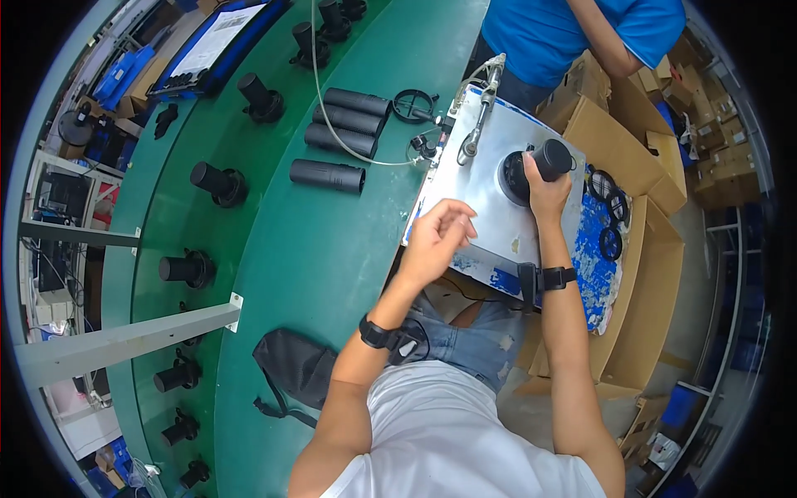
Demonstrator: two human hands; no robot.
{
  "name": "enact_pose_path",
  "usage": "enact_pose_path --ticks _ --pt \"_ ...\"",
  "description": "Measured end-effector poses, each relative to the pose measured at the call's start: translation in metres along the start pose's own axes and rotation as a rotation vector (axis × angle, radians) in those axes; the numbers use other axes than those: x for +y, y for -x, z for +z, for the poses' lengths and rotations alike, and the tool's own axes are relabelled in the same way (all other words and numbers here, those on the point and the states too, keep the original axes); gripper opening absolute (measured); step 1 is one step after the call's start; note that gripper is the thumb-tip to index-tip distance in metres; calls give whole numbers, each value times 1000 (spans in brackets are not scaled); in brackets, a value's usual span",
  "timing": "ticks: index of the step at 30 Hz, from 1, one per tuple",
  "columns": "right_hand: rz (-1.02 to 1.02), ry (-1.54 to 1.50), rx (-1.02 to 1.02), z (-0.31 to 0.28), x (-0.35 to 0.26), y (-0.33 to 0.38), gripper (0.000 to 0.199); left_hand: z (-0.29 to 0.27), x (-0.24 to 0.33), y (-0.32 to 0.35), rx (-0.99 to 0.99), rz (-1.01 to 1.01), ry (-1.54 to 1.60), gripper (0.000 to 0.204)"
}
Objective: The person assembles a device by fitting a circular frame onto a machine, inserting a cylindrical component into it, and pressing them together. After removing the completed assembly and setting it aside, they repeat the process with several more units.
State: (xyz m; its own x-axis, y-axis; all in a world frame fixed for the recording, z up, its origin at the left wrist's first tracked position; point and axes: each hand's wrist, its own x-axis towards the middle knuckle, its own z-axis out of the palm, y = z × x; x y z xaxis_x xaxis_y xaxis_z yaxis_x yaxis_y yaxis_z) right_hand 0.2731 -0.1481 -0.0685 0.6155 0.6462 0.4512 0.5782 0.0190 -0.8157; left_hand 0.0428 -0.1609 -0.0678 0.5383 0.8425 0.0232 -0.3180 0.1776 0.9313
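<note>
On the metal plate, a black tube with a wide round base is gripped around its side by the right hand. The left hand is held half open by the plate's near left corner, nothing seen in it. The tube is judged light, stiff and slightly slippery, best grasped above the base.

Green table runs along the left, pale metal beam reaching over it. Grey floor at right, metal rack beyond.
</note>
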Motion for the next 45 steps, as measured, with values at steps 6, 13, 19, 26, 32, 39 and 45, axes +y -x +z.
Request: enact_pose_path --ticks 6,13,19,26,32,39,45 --pt "-28 24 110 11 4 2 36 -57 12 -102 373 316 -612 16" --pt "1 -59 80 17 10 3 35 -117 -27 -205 184 20 -1301 34" --pt "-6 -96 62 11 12 0 29 -115 -24 -221 22 -138 -1377 40" --pt "-7 -155 -34 -3 11 -7 26 -126 -29 -220 -93 -61 -1248 43" --pt "-273 -393 555 -95 -193 -96 84 -151 -2 -155 317 469 -823 33" --pt "-660 -302 -320 -51 -219 13 67 -16 133 21 165 1006 -899 76" --pt "-142 -478 -793 0 -129 146 80 -53 73 97 72 427 -710 85"
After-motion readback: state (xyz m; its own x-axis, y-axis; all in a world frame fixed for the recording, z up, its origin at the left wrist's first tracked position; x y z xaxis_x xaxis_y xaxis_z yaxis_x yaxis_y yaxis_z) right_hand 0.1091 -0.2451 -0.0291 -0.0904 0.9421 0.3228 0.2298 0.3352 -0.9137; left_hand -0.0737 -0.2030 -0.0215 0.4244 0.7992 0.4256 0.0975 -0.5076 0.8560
